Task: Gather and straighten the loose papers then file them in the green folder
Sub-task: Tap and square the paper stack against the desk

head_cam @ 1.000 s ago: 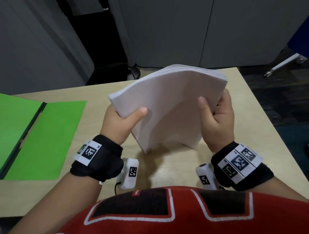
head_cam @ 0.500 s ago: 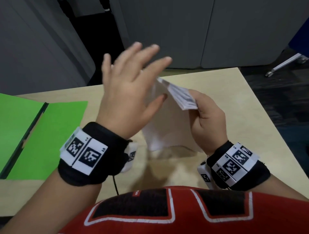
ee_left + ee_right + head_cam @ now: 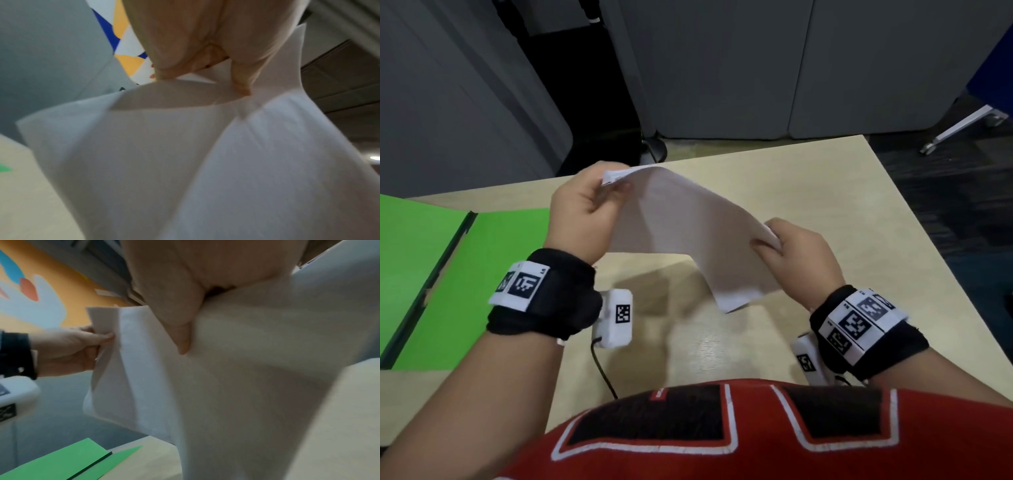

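A stack of white papers (image 3: 688, 233) hangs above the table, held between both hands and sagging to a low corner near my body. My left hand (image 3: 589, 209) pinches the far upper corner of the papers (image 3: 205, 154). My right hand (image 3: 794, 253) grips the right edge of the papers (image 3: 236, 369), thumb pressed on the sheet. The green folder (image 3: 465, 287) lies open on the table at the left, with its dark spine running diagonally; its corner also shows in the right wrist view as the green folder (image 3: 61, 462).
The light wooden table (image 3: 825, 192) ends a little behind the papers and at the right. Grey cabinets (image 3: 722, 68) stand beyond the far edge. A chair leg (image 3: 962, 126) shows on the dark floor at the right.
The left hand, which had let go and lifted open half a second ago, now pinches the papers' far corner. The stack has turned from upright to slanting between both hands.
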The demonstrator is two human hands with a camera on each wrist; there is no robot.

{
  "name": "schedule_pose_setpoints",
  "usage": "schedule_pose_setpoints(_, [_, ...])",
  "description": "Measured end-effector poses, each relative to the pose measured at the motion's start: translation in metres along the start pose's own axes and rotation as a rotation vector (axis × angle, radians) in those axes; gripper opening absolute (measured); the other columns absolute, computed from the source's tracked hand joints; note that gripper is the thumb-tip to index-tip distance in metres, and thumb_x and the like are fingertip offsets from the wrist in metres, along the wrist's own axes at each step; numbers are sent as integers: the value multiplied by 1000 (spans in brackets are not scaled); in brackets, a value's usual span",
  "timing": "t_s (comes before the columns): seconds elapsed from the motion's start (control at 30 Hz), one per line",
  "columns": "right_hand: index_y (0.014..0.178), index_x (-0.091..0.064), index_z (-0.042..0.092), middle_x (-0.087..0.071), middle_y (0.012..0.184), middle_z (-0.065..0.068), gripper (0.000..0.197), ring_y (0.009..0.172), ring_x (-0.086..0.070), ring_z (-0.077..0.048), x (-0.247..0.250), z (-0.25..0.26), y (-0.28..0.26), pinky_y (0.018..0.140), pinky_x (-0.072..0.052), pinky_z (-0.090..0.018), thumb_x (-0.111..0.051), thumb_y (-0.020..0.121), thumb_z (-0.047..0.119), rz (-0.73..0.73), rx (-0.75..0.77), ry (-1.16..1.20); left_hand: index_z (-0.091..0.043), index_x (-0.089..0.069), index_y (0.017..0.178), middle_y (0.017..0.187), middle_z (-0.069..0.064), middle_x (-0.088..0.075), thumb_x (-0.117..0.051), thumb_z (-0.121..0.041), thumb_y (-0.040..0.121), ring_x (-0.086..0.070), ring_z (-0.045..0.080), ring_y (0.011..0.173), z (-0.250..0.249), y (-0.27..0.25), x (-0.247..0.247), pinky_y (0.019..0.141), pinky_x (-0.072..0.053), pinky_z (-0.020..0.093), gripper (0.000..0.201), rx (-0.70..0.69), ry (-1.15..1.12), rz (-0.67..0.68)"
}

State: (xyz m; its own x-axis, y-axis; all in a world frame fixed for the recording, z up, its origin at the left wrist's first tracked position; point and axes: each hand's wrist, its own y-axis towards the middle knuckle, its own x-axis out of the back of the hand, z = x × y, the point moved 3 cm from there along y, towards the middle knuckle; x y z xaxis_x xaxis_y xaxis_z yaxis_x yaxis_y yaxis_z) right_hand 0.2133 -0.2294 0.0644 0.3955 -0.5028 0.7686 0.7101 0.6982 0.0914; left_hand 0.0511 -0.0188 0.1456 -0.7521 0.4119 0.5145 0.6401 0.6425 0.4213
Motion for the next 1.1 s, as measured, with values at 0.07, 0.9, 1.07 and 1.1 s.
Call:
schedule_pose_setpoints(0.07, [78, -58, 19, -58, 63, 2, 17, 67, -56, -26, 2, -6, 1, 56, -42, -36, -55, 88, 32, -22, -84, -3, -41, -60, 88, 78, -38, -64, -58, -7, 90, -54, -18, 75, 18, -4, 5, 73, -41, 6, 34, 85, -61, -52])
schedule_pose_setpoints(0.9, [98, -57, 36, -67, 99, 13, 27, 96, -65, -8, -9, -36, 12, 94, -53, -38, -66, 86, 13, -306, -240, 710, -27, -58, 84, 84, -1, -59, -57, 6, 73, -56, 7, 80, 128, -51, -28, 83, -43, 28, 35, 482, -420, -105])
schedule_pose_setpoints(1.07, [99, -54, 37, -63, 95, 19, 26, 88, -60, 8, -2, -21, 11, 83, -49, -17, -58, 94, 11, -435, -118, 752, -15, -57, 95, 88, -1, -60, -55, 8, 72, -57, 6, 81, 121, -36, -20, 81, -46, 22, 33, 378, -470, -184])
schedule_pose_setpoints(1.1, [101, -53, 35, -61, 96, 19, 23, 90, -60, 5, -3, -22, 11, 83, -49, -19, -60, 93, 14, -441, -115, 749, -15, -57, 95, 88, -3, -60, -54, 8, 69, -56, 5, 80, 122, -36, -20, 80, -46, 22, 35, 384, -474, -189])
